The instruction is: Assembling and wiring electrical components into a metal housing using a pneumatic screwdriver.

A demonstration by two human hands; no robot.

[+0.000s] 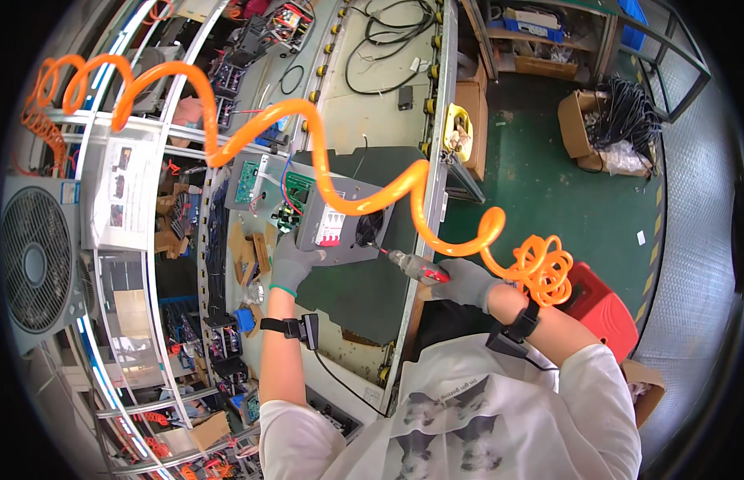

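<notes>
The floor (540, 192) is painted green from 2 to 3 o'clock, and at 3 o'clock a yellow-and-black stripe (656, 240) borders a grey textured floor covering (696, 296). At 1 o'clock there stands a wooden shelf (508, 46), at 2 o'clock a dark metal frame (690, 56). A white rack (151, 264) and a grey fan (40, 260) occupy 9 o'clock; bright light strips (103, 386) shine at 8 o'clock.

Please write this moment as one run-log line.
Left hand: at grey panel's edge | Right hand: holding handheld driver | Driver tip: near black round grille | Orange coiled hose: across view
</notes>
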